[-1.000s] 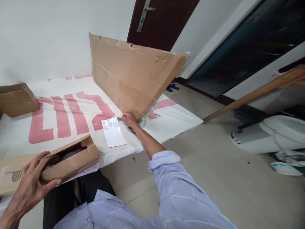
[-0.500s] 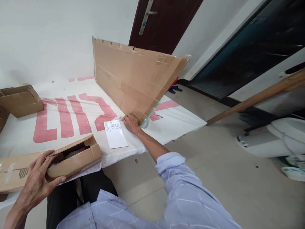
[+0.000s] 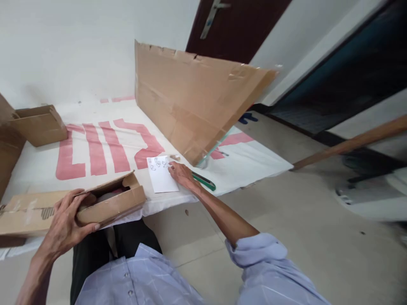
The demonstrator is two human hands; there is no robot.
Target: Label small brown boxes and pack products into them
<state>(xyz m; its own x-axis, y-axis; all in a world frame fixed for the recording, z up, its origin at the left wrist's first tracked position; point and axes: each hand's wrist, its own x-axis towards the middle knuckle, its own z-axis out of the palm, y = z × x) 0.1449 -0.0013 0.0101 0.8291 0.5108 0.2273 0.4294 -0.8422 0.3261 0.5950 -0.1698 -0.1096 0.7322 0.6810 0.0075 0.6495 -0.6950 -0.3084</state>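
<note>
- Your left hand (image 3: 68,217) grips the near end of the open brown cardboard box (image 3: 119,204), fingers curled over its top edge and thumb on its front side. The box lies at the front edge of the white cloth with red lettering (image 3: 104,148).
- Your right hand (image 3: 181,173) rests palm down at the right edge of the small white paper slip (image 3: 163,181), fingertips touching it; you cannot tell whether they pinch anything.
- Small metal pieces (image 3: 157,163) lie on the slip's far end.
- A green-handled tool (image 3: 206,182) lies just beside your right wrist.
- A large flat brown cardboard panel (image 3: 190,97) stands tilted behind that hand.
</note>
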